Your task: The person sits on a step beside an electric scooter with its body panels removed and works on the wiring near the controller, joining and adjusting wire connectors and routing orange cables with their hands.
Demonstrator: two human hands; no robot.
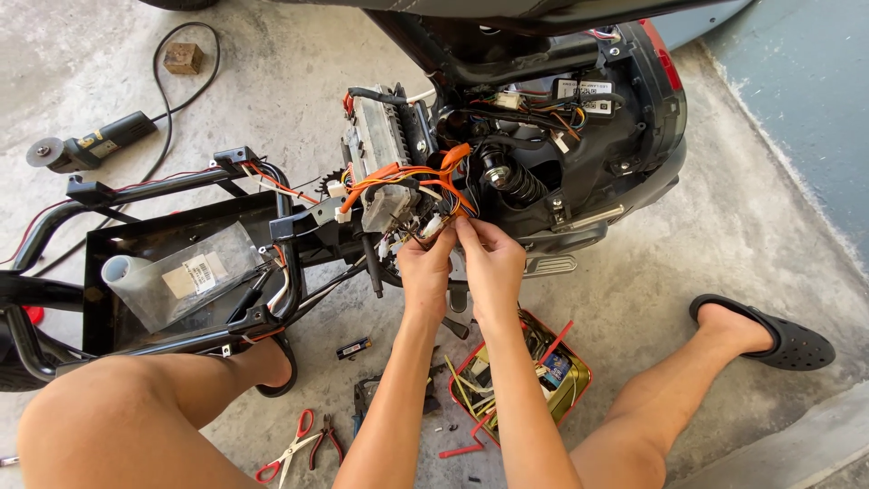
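Observation:
Both my hands reach into the open side of a stripped electric scooter [579, 163]. My left hand [425, 267] and my right hand [491, 258] pinch small wires and a connector [441, 224] between their fingertips, just under a bundle of orange cables [412, 177]. A grey metal controller box [376, 136] sits above the bundle, and a black coil shock absorber [511, 181] lies to its right. What exactly the fingers grip is partly hidden by them.
A red tin of tools and parts [525, 380] lies between my knees. Red-handled pliers and cutters [303, 448] rest on the concrete at lower left. An angle grinder [86, 149] with its cable lies far left. A black frame tray holds a plastic bag [181, 276].

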